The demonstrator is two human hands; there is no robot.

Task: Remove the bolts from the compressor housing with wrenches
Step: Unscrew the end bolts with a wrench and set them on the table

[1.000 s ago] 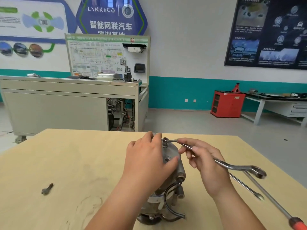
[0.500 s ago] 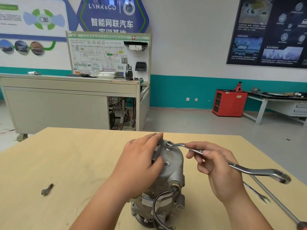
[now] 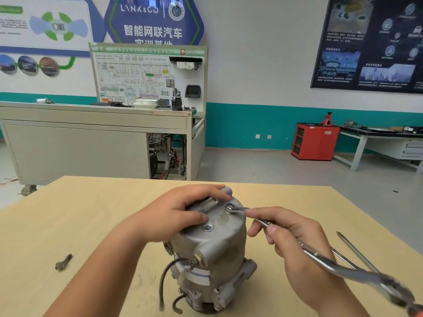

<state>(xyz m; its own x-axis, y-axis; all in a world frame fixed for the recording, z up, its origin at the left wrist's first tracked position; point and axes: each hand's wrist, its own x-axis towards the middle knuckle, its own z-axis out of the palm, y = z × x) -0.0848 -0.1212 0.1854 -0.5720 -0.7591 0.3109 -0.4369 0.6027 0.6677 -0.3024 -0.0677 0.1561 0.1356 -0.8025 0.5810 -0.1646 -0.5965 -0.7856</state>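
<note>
Head view: nearest, at the lower right, the open end of a combination wrench is blurred, its shaft running up and left through the right hand. That hand's thumb and curled fingers pinch the shaft. Just beyond the hand a second wrench and a screwdriver lie on the table.

The compressor housing stands on end near the table's front middle, with a black cable looping from its lower side. The left hand lies across the top of the housing, fingers nearly straight and pressing on the metal, closed round nothing. The wrench's ring end sits over a bolt on the top's far right edge. A loose bolt lies well apart on the table's left.

Beyond the table stand a grey training bench with a wiring panel, a red cabinet and a workbench against the teal-striped wall.
</note>
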